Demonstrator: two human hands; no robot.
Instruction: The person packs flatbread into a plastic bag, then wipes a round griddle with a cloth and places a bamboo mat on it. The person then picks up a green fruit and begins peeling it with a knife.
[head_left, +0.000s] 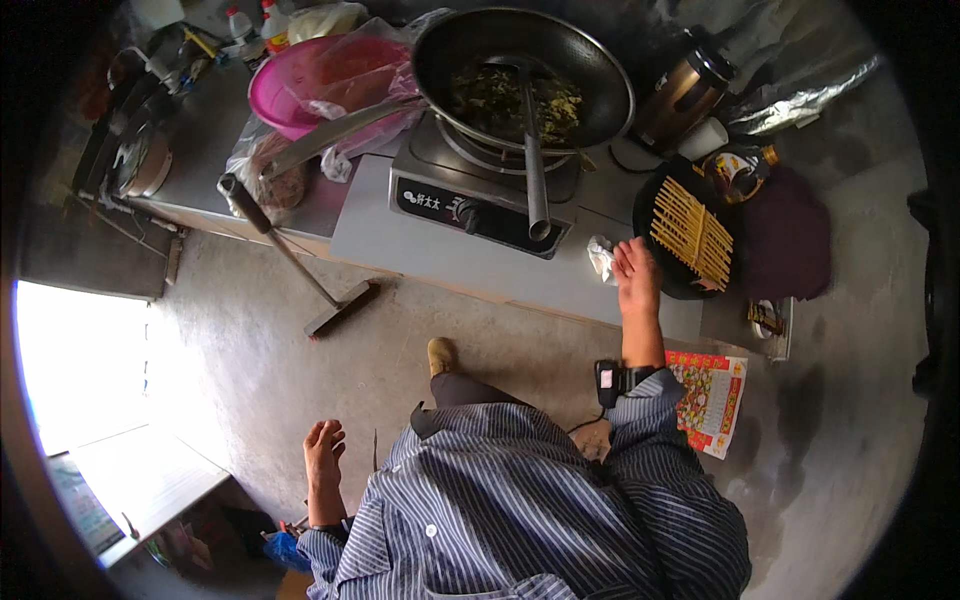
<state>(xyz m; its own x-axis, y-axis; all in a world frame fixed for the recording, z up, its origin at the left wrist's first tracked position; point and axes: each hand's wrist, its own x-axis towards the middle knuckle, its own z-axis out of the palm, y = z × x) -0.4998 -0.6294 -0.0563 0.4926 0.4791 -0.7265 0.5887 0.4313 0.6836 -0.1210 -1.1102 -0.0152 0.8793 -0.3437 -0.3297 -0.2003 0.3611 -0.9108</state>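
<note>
My right hand (637, 277) hovers at the counter's front edge with nothing in it, its fingers loosely spread. Just beside its fingertips lies a crumpled white tissue (600, 257). To its right, a bamboo-slat rack (694, 234) rests over a round black pan (660, 281). Low on the left, my left hand (324, 461) hangs above the floor, fingers loosely bent and holding nothing. Before me a wok (600, 67) sits on a single-burner gas stove (420, 191). Dark green, leafy food (559, 109) fills its bottom. A metal-handled spatula or ladle (534, 161) leans in it, handle toward me.
The wok's handle (341, 135) juts left over a plastic bag (274, 176) beside a pink basin (274, 82). A long-handled floor brush (300, 266) leans against the counter. Right of the wok stand an electric kettle (679, 90) and a bottle of dark liquid (739, 174).
</note>
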